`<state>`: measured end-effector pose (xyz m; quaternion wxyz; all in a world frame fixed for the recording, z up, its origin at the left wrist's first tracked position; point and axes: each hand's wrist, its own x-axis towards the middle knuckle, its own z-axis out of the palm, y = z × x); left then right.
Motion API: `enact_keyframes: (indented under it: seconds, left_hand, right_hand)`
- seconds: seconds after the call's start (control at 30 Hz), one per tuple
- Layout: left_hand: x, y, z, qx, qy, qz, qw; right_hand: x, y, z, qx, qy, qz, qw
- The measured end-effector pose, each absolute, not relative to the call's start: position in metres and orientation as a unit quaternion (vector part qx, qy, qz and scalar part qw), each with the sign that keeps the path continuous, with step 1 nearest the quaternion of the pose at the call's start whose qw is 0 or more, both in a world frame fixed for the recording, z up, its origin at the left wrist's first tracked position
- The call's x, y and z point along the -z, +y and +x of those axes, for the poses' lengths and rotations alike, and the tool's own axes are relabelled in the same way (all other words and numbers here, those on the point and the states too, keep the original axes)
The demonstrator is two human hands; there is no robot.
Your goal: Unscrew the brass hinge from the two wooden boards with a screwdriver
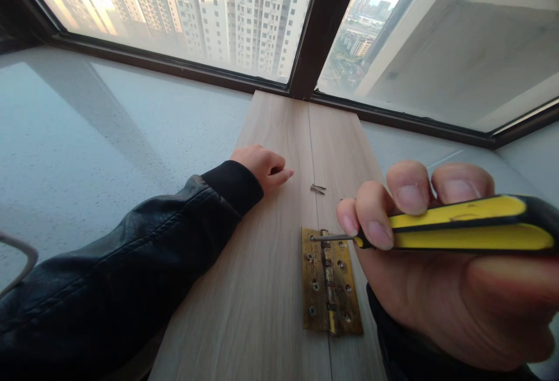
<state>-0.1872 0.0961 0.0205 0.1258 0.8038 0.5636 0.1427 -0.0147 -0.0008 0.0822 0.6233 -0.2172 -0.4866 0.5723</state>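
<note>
My right hand (pixel 419 264) grips a screwdriver (pixel 458 221) with a yellow and black handle, fingers wrapped over it. The screwdriver's thin metal shaft points left, its tip at the upper left hole of a worn brass hinge (pixel 327 282). Spread flat, the hinge lies with its knuckle near the seam between two pale boards. Screw heads show in its left leaf; the right leaf has several holes. My left hand (pixel 264 168) is curled into a loose fist on the left board (pixel 244 288), apart from the hinge. Loose screws (pixel 318 189) lie beyond the hinge, near the seam.
The pale wood boards run up to a dark window frame (pixel 303 37). A speckled white sill (pixel 144 119) stretches out on both sides. At the left edge a grey curved cable or tube (pixel 26 253) shows. Tall buildings stand outside the glass.
</note>
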Motion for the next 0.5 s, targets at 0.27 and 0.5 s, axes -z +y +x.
enact_keyframes:
  seconds: [0.27,0.5]
  left_hand:
    - [-0.021,0.096,-0.187,-0.145,0.564,0.804,0.123]
    - [-0.021,0.096,-0.187,-0.144,0.565,0.802,0.130]
  right_hand:
    - [-0.078,-0.003,-0.014,-0.496,-0.527,-0.252,0.642]
    - [-0.071,-0.002,-0.002,-0.506,-0.615,-0.206,0.568]
